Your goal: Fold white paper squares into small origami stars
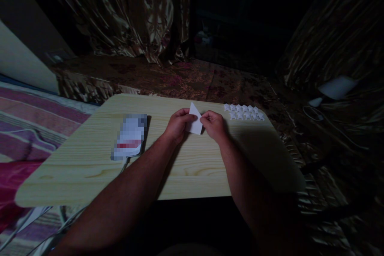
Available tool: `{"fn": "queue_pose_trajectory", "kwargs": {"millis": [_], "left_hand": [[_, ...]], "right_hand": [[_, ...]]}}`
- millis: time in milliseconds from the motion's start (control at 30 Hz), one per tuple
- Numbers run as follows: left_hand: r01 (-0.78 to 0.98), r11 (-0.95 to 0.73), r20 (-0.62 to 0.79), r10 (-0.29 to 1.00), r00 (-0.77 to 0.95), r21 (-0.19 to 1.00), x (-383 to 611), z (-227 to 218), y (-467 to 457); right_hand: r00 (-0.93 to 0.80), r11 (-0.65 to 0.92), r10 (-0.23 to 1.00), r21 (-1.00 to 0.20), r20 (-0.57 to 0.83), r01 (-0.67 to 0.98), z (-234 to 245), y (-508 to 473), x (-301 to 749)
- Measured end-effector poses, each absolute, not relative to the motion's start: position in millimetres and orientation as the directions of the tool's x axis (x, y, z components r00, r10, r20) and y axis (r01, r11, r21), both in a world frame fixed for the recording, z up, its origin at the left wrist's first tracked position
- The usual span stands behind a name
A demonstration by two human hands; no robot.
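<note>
Both of my hands hold one small white piece of paper (195, 122) just above the middle of a light wooden table (90, 160). My left hand (177, 125) pinches its left edge with closed fingers. My right hand (213, 124) pinches its right edge, fingers closed too. The paper is folded, with a pointed corner sticking up. Several small white folded paper stars (243, 112) lie in two rows on the table, just right of my right hand.
A blurred-out flat object (129, 137) lies on the table left of my left hand, with a cable running off the front edge. A striped blanket (27, 128) is at the left. Patterned curtains hang behind. A white device (336, 88) and cords lie at the right.
</note>
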State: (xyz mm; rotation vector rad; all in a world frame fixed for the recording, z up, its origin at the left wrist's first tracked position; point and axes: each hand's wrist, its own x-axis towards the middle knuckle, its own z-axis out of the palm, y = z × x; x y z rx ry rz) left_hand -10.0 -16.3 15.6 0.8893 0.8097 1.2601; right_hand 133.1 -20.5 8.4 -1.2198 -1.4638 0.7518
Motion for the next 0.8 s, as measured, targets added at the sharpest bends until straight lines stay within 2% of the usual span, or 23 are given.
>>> {"fn": "queue_pose_trajectory", "kwargs": {"millis": [100, 233, 567, 800], "left_hand": [[-0.39, 0.091, -0.02, 0.983, 0.184, 0.916, -9.8, 16.4, -18.7], [-0.372, 0.092, -0.033, 0.986, 0.162, 0.924, -9.9, 12.5, -17.9], [-0.438, 0.177, -0.103, 0.977, 0.188, 0.881, -12.1, 11.9, -14.5], [-0.482, 0.175, -0.113, 0.981, 0.155, 0.858, -10.9, 13.0, -16.1]], "right_hand": [[0.002, 0.306, 0.946, -0.897, 0.324, 0.318, 11.2, -24.2, 132.6], [-0.049, 0.324, 0.944, -0.888, 0.326, 0.328, 14.5, -28.9, 128.4], [-0.073, 0.34, 0.939, -0.884, 0.335, 0.32, 14.7, -28.7, 126.9], [-0.092, 0.34, 0.94, -0.873, 0.329, 0.349, 16.2, -28.4, 128.4]]}}
